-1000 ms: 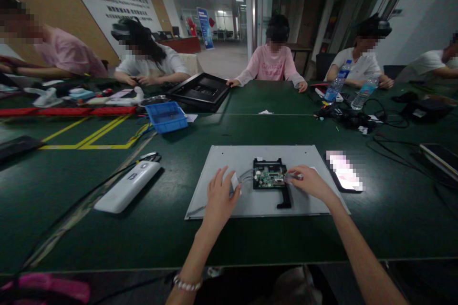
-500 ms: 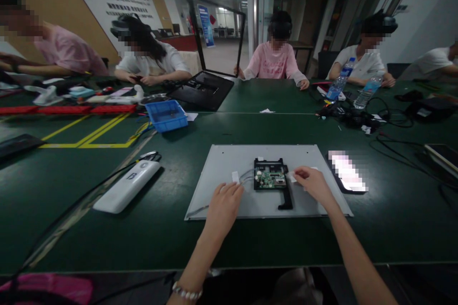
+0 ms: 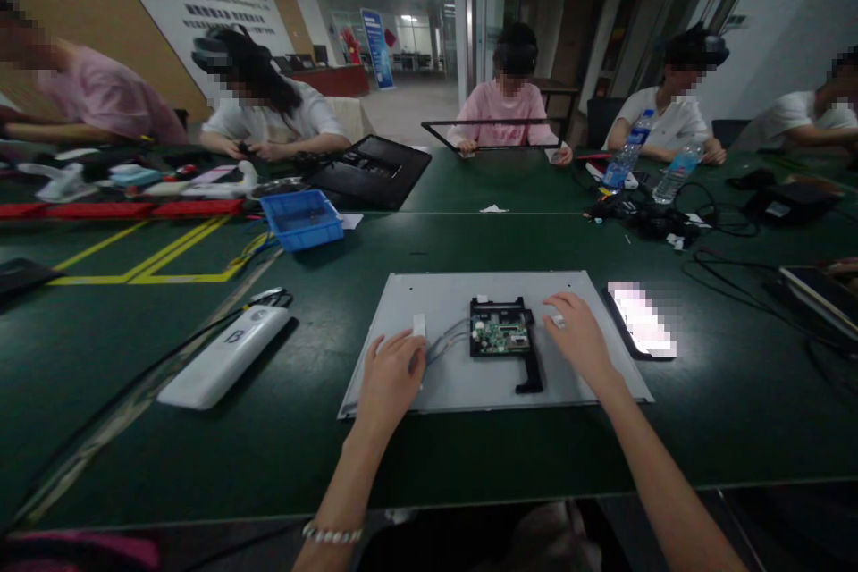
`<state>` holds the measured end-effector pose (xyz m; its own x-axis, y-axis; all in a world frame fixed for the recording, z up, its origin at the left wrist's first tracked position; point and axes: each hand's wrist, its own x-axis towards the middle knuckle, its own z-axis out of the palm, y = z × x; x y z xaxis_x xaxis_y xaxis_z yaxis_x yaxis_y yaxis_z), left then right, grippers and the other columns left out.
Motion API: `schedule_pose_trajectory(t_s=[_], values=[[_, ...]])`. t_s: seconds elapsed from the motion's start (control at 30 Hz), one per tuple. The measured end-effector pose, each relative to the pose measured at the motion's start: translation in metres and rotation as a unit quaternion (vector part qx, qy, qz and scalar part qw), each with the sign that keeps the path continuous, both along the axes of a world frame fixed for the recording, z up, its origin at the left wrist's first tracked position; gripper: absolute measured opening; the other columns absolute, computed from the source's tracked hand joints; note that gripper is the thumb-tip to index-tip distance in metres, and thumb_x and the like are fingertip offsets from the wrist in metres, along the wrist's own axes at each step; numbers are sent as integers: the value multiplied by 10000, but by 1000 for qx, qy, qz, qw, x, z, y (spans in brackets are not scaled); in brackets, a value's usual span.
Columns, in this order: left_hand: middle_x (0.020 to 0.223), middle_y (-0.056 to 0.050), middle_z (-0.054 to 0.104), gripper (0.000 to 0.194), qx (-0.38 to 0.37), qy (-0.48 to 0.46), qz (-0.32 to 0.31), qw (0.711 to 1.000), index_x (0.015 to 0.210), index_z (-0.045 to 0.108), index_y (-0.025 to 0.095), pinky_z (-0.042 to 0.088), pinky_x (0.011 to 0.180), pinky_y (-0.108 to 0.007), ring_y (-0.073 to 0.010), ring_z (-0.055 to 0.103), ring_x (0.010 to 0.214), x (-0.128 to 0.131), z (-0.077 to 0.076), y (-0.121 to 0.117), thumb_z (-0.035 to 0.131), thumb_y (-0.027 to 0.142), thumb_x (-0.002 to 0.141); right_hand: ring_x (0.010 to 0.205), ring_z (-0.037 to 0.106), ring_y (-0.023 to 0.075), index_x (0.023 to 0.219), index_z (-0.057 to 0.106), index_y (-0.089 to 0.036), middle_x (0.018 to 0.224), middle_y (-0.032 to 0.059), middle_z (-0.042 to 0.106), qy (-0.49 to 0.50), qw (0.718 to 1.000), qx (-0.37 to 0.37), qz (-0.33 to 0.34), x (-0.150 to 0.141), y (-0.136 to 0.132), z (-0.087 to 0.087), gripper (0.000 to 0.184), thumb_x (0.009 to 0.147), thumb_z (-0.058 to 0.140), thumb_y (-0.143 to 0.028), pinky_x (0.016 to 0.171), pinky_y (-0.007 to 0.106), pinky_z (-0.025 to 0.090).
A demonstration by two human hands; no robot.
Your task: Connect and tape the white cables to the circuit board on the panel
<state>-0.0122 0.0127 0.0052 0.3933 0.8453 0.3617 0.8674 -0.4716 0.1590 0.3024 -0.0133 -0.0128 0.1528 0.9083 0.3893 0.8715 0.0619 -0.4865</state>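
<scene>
A thin light-grey panel (image 3: 442, 286) lies flat on the table before me. Near its middle sits a green circuit board (image 3: 500, 337) in a black bracket (image 3: 529, 373), and grey cables (image 3: 448, 336) run from it leftward. My left hand (image 3: 392, 375) is closed at the panel's left side, its fingertips at the cable ends and on a white strip of tape (image 3: 419, 324). To the right of the bracket, my right hand (image 3: 580, 344) hovers with curled fingers around a small white piece (image 3: 559, 320), apparently tape.
A lit phone (image 3: 640, 319) lies beside the panel's right edge. To the left are a white power bank (image 3: 228, 356) and a blue basket (image 3: 303, 222). Across the table a person holds a black frame (image 3: 492, 122); bottles (image 3: 628, 152) and cables stand farther right.
My left hand has shifted left with the tape strip, spreading the cables. My right hand has drawn slightly away from the board. Across the table, the person has lowered the black frame.
</scene>
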Motion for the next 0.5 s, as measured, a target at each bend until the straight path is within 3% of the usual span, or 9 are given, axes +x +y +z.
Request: schedule_pose_trajectory(t_s=[0.17, 0.33, 0.5], values=[[1119, -74, 643, 236, 1, -41, -3, 999, 1064, 588, 211, 315, 1004, -473, -234, 545, 1120, -3, -5, -2, 468, 215, 861, 995, 559, 203, 1131, 559, -183, 1155, 95, 560, -58, 987, -54, 143, -40, 37, 28, 278, 895, 498, -317, 861, 408, 473], [1150, -70, 626, 241, 7, -57, -22, 998, 1076, 581, 204, 306, 1020, -458, -229, 526, 1141, -3, -3, -6, 441, 221, 880, 976, 570, 196, 1159, 528, -172, 1170, 83, 547, -66, 982, -74, 163, -68, 61, 30, 314, 889, 521, -331, 821, 403, 496], [1129, -64, 636, 233, 3, -61, -39, 997, 1058, 586, 202, 297, 1032, -460, -220, 532, 1133, -3, -3, -9, 428, 204, 886, 970, 574, 199, 1117, 565, -173, 1134, 95, 576, -75, 981, -87, 158, -73, 68, 29, 269, 892, 514, -310, 828, 370, 482]])
